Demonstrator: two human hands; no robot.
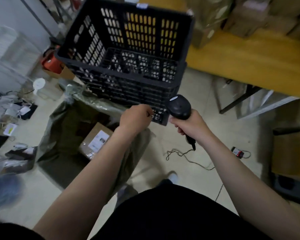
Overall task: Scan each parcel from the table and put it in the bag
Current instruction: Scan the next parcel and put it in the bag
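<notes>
My right hand (190,126) grips the handle of a black barcode scanner (179,107), its cable trailing to the floor. My left hand (137,117) hangs with fingers loosely curled over the edge of an open olive-green bag (64,125) and holds nothing. Inside the bag lies a brown cardboard parcel (95,140) with a white label. More cardboard parcels (249,14) stand on the wooden table (246,58) at the upper right.
A stack of black slotted plastic crates (128,49) stands right behind the bag, in front of my hands. Clutter and cables lie on the floor at the left. A cardboard box (291,153) sits at the right, with a small red item (237,152) on the floor.
</notes>
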